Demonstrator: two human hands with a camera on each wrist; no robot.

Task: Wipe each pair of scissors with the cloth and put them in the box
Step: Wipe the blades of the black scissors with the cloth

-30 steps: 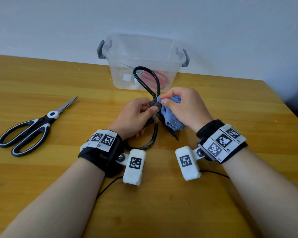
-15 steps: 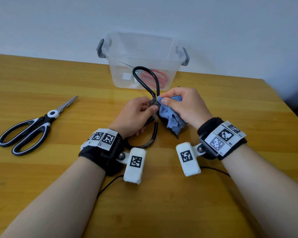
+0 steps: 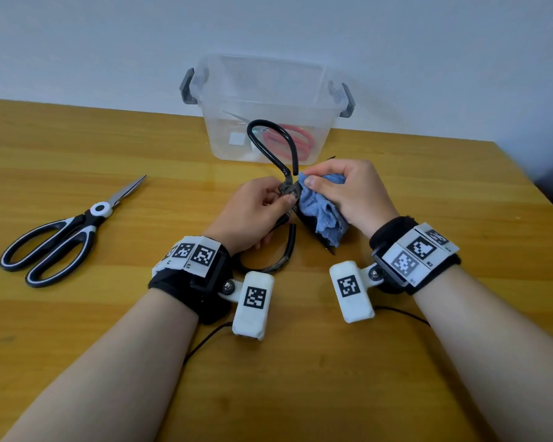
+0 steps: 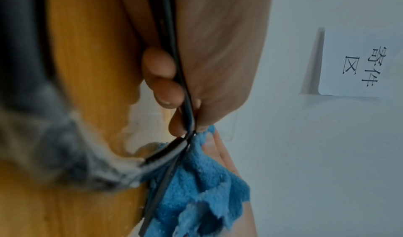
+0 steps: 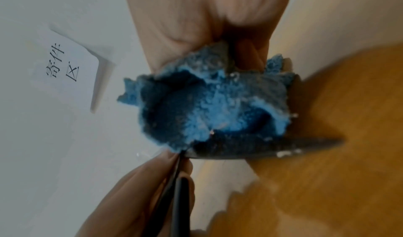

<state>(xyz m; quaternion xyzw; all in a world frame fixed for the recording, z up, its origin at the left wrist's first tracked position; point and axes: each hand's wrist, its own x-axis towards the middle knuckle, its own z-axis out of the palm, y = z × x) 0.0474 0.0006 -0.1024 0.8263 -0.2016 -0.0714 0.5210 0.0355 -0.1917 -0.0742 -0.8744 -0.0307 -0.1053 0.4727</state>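
Note:
My left hand point(image 3: 262, 207) pinches black iron scissors point(image 3: 270, 138) at the pivot, one loop handle raised, the other point(image 3: 270, 266) low by my wrist. My right hand point(image 3: 345, 193) grips a blue cloth point(image 3: 321, 215) folded round the blades, whose dark tip point(image 3: 331, 250) pokes out below. In the left wrist view my fingers point(image 4: 167, 89) clamp the thin black scissors point(image 4: 185, 102) beside the cloth point(image 4: 196, 189). The right wrist view shows the cloth point(image 5: 209, 106) over the blade point(image 5: 305, 145). A clear plastic box point(image 3: 265, 90) stands behind, with red-handled scissors point(image 3: 296, 138) inside.
Black-and-white scissors point(image 3: 64, 231) lie on the wooden table point(image 3: 77, 330) at the left, blades pointing away. The white wall runs just behind the box. The table's right edge point(image 3: 537, 199) is near. A paper note point(image 4: 359, 64) hangs on the wall.
My right hand has slid the cloth up the blades toward the pivot, leaving more of the blade tip bare below. The left hand keeps its hold and has barely moved.

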